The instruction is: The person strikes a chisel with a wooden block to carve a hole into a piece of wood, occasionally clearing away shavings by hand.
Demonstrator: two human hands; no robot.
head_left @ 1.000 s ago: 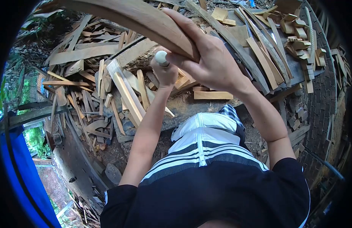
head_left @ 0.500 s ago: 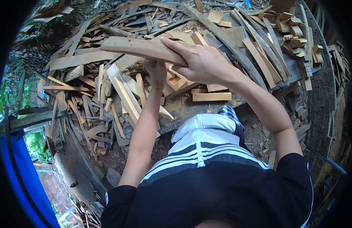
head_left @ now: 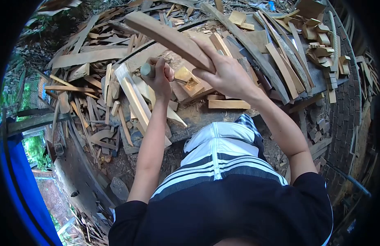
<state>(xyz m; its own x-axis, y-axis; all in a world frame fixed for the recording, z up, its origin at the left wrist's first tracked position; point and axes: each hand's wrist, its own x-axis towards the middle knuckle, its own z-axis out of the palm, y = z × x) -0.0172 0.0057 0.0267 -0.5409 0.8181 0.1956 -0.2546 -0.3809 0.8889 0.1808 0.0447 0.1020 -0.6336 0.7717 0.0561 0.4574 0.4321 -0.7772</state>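
My left hand [head_left: 160, 82] is closed around a chisel [head_left: 148, 70], whose round, greyish-green handle end sticks out to the left. The chisel's thin blade slants down to the right and meets a carved hollow in a pale wooden block [head_left: 195, 87]. My right hand [head_left: 230, 78] grips one end of a long, thick wooden club [head_left: 167, 37]. This club is held up in the air, slanting to the upper left, above and apart from the chisel. The chisel's tip is hard to make out in the hollow.
Beneath the block is a dark work surface [head_left: 202, 117]. A short squared piece [head_left: 229, 104] lies at its near edge. Pale strips [head_left: 134, 102] lean at left, and long boards [head_left: 247, 53] lie at right. Cut blocks [head_left: 321, 41] are stacked at far right.
The club has swung upward and right, its far end now higher. My left hand and the chisel, mostly hidden behind it before, show plainly. The block's hollow is also more visible.
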